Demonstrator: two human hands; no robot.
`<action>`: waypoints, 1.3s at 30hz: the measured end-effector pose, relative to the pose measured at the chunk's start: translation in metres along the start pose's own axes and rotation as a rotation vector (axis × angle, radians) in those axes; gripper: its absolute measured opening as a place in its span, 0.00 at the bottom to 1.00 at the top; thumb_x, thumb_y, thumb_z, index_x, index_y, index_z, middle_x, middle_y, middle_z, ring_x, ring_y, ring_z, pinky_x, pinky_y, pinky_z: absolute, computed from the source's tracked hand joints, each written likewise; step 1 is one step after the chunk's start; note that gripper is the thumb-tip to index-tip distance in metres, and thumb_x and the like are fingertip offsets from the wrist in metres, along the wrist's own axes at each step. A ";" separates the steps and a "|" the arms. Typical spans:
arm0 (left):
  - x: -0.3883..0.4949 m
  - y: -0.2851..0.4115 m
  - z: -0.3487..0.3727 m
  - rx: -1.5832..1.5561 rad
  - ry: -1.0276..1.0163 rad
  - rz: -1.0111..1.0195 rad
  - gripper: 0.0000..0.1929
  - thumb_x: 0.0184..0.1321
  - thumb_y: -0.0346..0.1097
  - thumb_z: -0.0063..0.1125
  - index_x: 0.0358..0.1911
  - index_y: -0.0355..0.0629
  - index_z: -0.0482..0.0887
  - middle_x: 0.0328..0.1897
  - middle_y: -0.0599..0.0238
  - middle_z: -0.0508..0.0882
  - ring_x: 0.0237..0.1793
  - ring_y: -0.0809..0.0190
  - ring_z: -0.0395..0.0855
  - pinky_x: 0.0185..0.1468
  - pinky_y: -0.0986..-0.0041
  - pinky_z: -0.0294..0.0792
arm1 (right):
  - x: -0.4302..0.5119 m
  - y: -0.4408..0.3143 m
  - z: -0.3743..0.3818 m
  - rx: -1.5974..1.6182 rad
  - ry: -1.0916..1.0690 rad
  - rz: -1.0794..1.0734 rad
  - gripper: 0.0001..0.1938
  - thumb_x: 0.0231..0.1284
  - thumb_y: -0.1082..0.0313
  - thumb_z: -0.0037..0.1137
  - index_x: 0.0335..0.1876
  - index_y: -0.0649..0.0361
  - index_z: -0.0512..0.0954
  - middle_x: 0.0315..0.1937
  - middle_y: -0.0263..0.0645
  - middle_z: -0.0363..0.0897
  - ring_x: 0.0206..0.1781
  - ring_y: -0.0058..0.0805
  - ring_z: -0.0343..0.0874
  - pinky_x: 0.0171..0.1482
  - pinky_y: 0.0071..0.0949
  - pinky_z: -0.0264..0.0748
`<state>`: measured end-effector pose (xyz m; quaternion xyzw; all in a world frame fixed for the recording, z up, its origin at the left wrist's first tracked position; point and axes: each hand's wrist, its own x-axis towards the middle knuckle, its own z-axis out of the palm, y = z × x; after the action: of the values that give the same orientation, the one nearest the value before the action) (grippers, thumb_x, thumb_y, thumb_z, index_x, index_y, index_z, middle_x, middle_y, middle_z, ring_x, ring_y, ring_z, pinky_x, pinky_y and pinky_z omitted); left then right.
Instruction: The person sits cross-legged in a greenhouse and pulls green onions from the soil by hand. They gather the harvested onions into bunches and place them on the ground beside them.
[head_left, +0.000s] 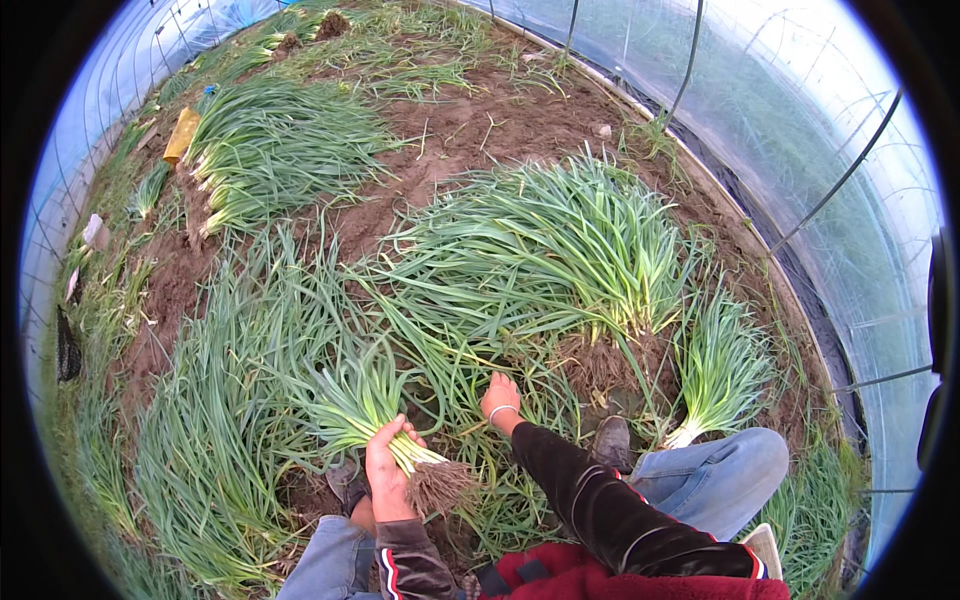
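My left hand (390, 459) is closed around the pale stems of a bunch of green allium plants (367, 409), scallions or chives by their look. Its brown, fibrous roots (439, 486) stick out toward the lower right, and the leaves fan up and to the left. To the right of it, my right hand (501, 399), with a pale band at the wrist, is down among loose leaves (517, 457) on the ground. Its fingertips are partly hidden, so a hold on any leaf cannot be made out. Just beyond lies a large heap of the same plants (555, 240), roots toward me.
A smaller bunch (716, 367) lies by my right knee (739, 472). Long leaves (225, 390) cover the left side. Farther off are another heap (285, 142) and a yellow object (181, 135). A plastic-film tunnel wall (847, 195) with curved ribs runs along the right.
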<state>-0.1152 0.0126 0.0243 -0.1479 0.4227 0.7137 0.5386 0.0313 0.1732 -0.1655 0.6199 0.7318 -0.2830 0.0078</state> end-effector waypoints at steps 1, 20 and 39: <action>0.000 -0.002 0.004 0.028 0.018 0.014 0.07 0.55 0.31 0.59 0.35 0.38 0.77 0.25 0.64 0.79 0.24 0.63 0.77 0.29 0.70 0.74 | 0.008 0.003 -0.001 -0.013 -0.004 -0.047 0.22 0.55 0.67 0.49 0.58 0.58 0.68 0.59 0.43 0.70 0.62 0.45 0.67 0.59 0.41 0.68; -0.005 -0.027 0.009 0.066 -0.142 0.030 0.05 0.54 0.30 0.60 0.29 0.37 0.77 0.24 0.62 0.80 0.24 0.62 0.79 0.31 0.70 0.76 | -0.128 -0.017 -0.208 1.312 -0.087 -0.400 0.06 0.64 0.71 0.54 0.44 0.61 0.75 0.26 0.24 0.72 0.21 0.10 0.64 0.24 0.15 0.62; -0.028 -0.093 0.004 0.155 -0.111 0.025 0.09 0.53 0.27 0.62 0.36 0.31 0.81 0.23 0.63 0.81 0.22 0.62 0.79 0.28 0.74 0.74 | -0.187 0.038 -0.143 0.554 0.293 -0.378 0.09 0.53 0.67 0.58 0.33 0.67 0.78 0.26 0.47 0.81 0.28 0.35 0.83 0.32 0.29 0.77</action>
<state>-0.0207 0.0032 0.0040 -0.0607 0.4478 0.6926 0.5622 0.1581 0.0678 0.0069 0.4861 0.7225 -0.3753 -0.3177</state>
